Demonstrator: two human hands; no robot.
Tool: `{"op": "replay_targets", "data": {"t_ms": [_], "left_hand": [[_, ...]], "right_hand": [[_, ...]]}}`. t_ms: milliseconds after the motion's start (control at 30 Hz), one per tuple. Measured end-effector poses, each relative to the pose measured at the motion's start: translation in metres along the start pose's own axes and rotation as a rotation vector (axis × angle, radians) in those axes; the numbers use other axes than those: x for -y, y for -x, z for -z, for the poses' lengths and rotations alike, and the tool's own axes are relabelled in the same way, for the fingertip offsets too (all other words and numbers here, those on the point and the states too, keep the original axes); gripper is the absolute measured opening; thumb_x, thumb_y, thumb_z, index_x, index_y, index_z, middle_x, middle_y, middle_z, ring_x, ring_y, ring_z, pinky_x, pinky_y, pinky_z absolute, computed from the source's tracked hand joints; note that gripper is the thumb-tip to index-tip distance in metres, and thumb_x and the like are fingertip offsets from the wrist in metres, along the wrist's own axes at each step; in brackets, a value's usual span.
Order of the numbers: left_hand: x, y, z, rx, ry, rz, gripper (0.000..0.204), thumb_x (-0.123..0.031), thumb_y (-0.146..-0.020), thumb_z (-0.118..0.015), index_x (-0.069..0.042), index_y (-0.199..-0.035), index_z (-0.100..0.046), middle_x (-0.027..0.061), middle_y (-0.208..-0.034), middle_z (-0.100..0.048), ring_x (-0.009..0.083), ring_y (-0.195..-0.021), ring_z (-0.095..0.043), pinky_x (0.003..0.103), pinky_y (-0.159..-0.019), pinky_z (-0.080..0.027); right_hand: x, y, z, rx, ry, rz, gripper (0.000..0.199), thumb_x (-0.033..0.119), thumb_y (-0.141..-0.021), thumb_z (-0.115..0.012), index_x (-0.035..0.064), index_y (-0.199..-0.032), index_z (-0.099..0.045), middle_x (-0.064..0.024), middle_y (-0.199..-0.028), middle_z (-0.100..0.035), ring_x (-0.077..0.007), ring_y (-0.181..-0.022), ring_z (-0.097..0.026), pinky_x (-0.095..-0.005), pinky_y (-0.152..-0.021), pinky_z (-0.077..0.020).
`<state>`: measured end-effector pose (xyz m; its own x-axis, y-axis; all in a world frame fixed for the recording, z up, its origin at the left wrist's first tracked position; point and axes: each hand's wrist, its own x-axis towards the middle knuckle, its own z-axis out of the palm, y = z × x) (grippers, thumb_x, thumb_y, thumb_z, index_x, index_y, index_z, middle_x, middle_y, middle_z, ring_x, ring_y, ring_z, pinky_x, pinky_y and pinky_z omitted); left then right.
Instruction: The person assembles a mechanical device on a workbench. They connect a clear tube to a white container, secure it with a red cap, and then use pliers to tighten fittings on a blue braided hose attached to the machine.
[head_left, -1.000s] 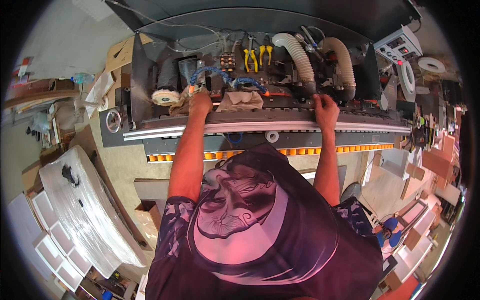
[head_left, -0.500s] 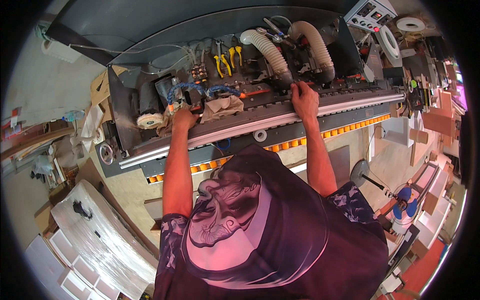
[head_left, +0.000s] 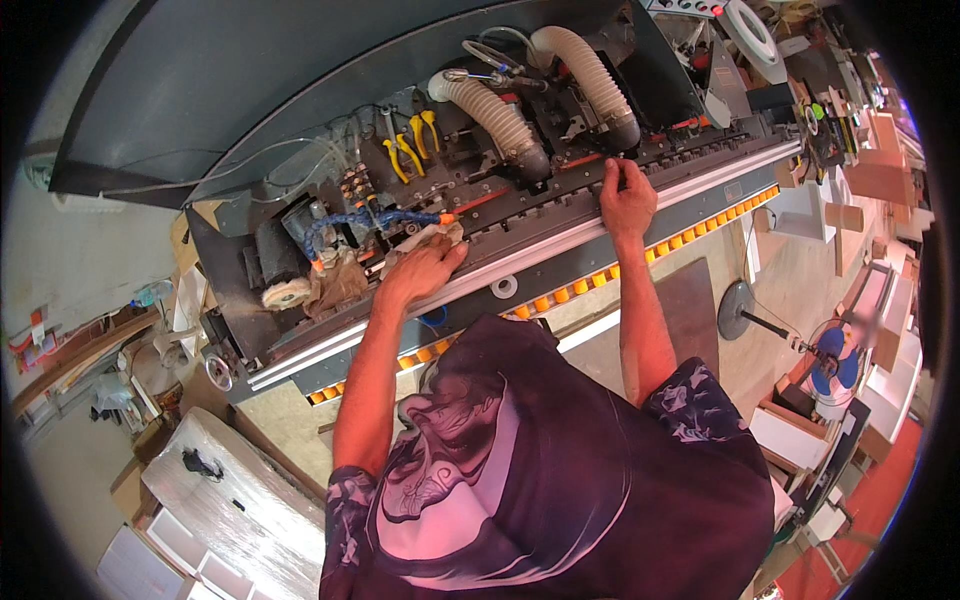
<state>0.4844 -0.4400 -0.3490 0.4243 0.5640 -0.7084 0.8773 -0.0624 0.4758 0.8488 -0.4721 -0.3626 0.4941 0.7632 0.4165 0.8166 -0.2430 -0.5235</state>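
Note:
In front of me is a long dark machine with a pale metal rail (head_left: 560, 262) along its near side. My left hand (head_left: 422, 270) lies with its fingers stretched over a crumpled beige cloth (head_left: 446, 236) at the rail. Just beyond that cloth runs a blue segmented coolant hose (head_left: 365, 217) with orange tips. My right hand (head_left: 628, 203) is farther right, below the base of the right ribbed hose (head_left: 590, 72). Its thumb and fingertips are pinched together; what they hold, if anything, cannot be made out. Left of it stands another ribbed hose (head_left: 490, 113).
Yellow-handled pliers (head_left: 402, 158) lie inside the machine. A white buffing wheel (head_left: 287, 293) sits at its left end. Orange rollers (head_left: 580, 287) line the front edge. A standing fan (head_left: 830, 362) is at right, a plastic-wrapped stack (head_left: 235, 490) at lower left.
My left hand has moved right, from beside the blue hose's left tip onto the beige cloth. My right hand has shifted right along the machine, from the left ribbed hose to the right one.

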Motion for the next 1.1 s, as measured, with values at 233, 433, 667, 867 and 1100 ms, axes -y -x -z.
{"op": "replay_targets", "data": {"t_ms": [233, 433, 667, 867, 1100], "left_hand": [[-0.032, -0.029, 0.003, 0.140, 0.212, -0.181, 0.090, -0.074, -0.104, -0.035, -0.004, -0.161, -0.041, 0.0181, -0.167, -0.039, 0.0352, -0.153, -0.040, 0.042, -0.125, -0.031], [-0.065, -0.042, -0.004, 0.089, 0.155, -0.254, 0.082, -0.064, -0.108, -0.036, 0.001, -0.157, -0.046, 0.0212, -0.165, -0.041, 0.0382, -0.153, -0.039, 0.043, -0.124, -0.032], [-0.047, 0.021, 0.010, -0.207, -0.018, 0.202, 0.076, -0.063, -0.108, -0.037, -0.002, -0.150, -0.056, 0.0328, -0.150, -0.053, 0.0479, -0.136, -0.056, 0.049, -0.113, -0.045], [-0.057, -0.015, 0.004, -0.061, -0.069, 0.281, 0.098, -0.082, -0.098, -0.032, -0.003, -0.155, -0.050, 0.0340, -0.138, -0.062, 0.0473, -0.127, -0.063, 0.054, -0.108, -0.048], [-0.103, -0.032, 0.003, 0.018, -0.175, 0.245, 0.099, -0.082, -0.097, -0.035, 0.003, -0.142, -0.061, 0.0321, -0.114, -0.073, 0.0456, -0.112, -0.071, 0.053, -0.100, -0.053]], "right_hand": [[0.008, 0.001, 0.000, 0.013, 0.024, -0.074, 0.018, 0.028, -0.097, -0.072, 0.0117, -0.089, -0.071, -0.0106, -0.073, -0.066, -0.0336, -0.070, -0.066, -0.0474, -0.064, -0.0495], [0.010, -0.003, 0.003, -0.013, -0.060, -0.069, 0.012, 0.020, -0.094, -0.075, 0.0114, -0.088, -0.071, -0.0090, -0.069, -0.063, -0.0310, -0.066, -0.063, -0.0438, -0.060, -0.0472], [0.006, -0.003, 0.000, 0.003, -0.017, -0.050, 0.011, 0.018, -0.093, -0.076, 0.0123, -0.085, -0.070, -0.0063, -0.067, -0.061, -0.0275, -0.063, -0.061, -0.0418, -0.060, -0.0449], [0.010, -0.006, 0.001, 0.051, 0.008, -0.047, 0.012, 0.020, -0.093, -0.075, 0.0130, -0.085, -0.070, -0.0044, -0.067, -0.062, -0.0263, -0.064, -0.061, -0.0411, -0.061, -0.0428], [0.015, -0.009, 0.006, 0.087, 0.069, -0.079, 0.014, 0.023, -0.095, -0.073, 0.0135, -0.085, -0.071, -0.0050, -0.069, -0.064, -0.0272, -0.066, -0.062, -0.0414, -0.063, -0.0439]]}}
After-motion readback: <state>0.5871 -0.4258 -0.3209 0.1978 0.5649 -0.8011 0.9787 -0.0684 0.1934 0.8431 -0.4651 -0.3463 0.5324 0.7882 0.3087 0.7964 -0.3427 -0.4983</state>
